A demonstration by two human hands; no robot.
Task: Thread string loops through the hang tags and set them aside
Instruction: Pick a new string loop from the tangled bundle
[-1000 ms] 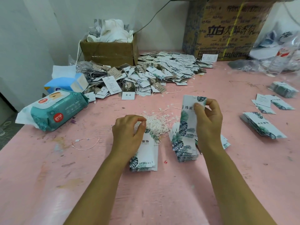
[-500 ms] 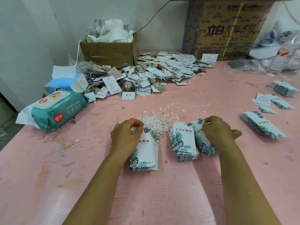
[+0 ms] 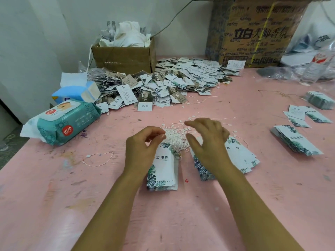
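A stack of white hang tags with green leaf print (image 3: 163,169) lies on the pink table. My left hand (image 3: 143,147) curls over its top edge, thumb and forefinger pinched at the tag tops. Just behind it sits a tangle of white string loops (image 3: 174,136). My right hand (image 3: 206,142) hovers with fingers spread and holds nothing, reaching over the right side of that tangle. Under its wrist is a second tag stack (image 3: 203,173), with more tags fanned out to its right (image 3: 241,156).
A big heap of strung tags (image 3: 172,84) fills the back, in front of a small cardboard box (image 3: 125,58) and a large printed carton (image 3: 257,31). A wipes pack (image 3: 67,122) and a blue tissue pack (image 3: 76,91) lie left. More tag stacks (image 3: 295,142) lie right. One loose string loop (image 3: 97,158) lies left.
My right hand lowered the tag it held up onto the tags at the right, let go, and moved up-left over the string tangle. My left hand stayed on its stack.
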